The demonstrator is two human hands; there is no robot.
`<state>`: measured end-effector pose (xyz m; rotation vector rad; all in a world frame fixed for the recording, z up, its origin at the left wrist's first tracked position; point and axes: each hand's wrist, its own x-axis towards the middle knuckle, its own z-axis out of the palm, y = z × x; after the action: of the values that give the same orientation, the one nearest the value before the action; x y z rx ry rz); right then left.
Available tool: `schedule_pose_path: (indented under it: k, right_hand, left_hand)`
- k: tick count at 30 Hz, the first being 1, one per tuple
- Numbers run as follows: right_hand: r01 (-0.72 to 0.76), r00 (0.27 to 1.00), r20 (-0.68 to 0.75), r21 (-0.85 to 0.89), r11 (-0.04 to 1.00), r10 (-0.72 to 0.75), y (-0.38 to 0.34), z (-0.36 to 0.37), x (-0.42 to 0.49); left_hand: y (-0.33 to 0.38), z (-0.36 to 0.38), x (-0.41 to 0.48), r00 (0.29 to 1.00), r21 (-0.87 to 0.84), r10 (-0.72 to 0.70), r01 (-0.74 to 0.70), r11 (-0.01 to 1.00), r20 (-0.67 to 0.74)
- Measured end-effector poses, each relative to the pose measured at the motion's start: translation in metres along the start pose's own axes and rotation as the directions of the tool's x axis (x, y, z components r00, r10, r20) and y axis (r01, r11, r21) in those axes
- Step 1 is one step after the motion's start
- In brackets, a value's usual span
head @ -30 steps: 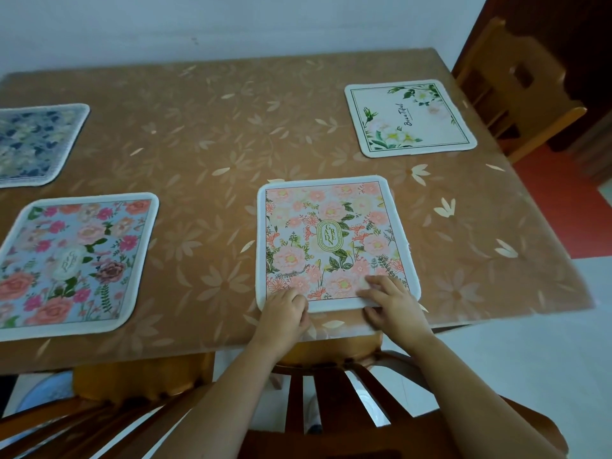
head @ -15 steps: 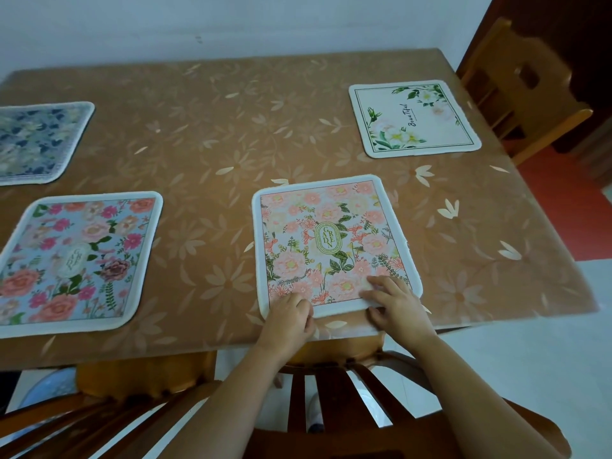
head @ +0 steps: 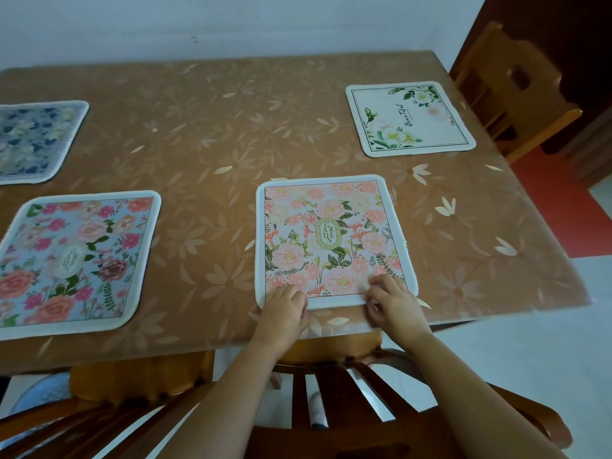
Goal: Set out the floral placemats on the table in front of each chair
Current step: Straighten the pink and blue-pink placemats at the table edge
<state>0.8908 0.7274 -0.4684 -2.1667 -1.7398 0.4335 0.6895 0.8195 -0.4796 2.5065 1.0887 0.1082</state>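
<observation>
A: What has changed since a second ago?

B: Little. The pink placemat [head: 331, 240] has turned slightly, its far edge now a touch further left. Both hands remain on its near edge.

A: State of each grip?

B: The left hand [head: 286, 309] lies curled over the near left corner, fingers pressed together on the mat's white border. The right hand [head: 394, 301] rests on the near right corner, fingers a little spread and flat on the print. Whether either pinches the edge, I cannot tell.

A: Position of the mat?

B: Flat on the desk [head: 231, 134], near the front edge, directly beyond the wooden chair back [head: 334, 392] below the arms.

A: Other mats?

B: A blue floral placemat [head: 71, 260] lies to the left by the same edge, a dark blue placemat [head: 33, 140] at far left, and a white placemat [head: 410, 119] at the far right, beside a second chair [head: 516, 91].
</observation>
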Motion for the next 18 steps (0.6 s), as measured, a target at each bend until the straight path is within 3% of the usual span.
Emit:
schedule_pose_path:
  k: [10, 18]
  right_hand:
    - [-0.007, 1.0, 0.013, 0.001, 1.0, 0.007, 0.0, -0.001, 0.0]
    - [-0.052, 0.995, 0.08, -0.057, 0.997, 0.057, -0.009, -0.008, 0.0]
  left_hand:
    - [0.0, 0.002, -0.002, 1.0, 0.015, -0.007, 0.007, 1.0, 0.015]
    - [0.008, -0.008, -0.006, 0.999, 0.132, -0.051, 0.049, 0.99, 0.009]
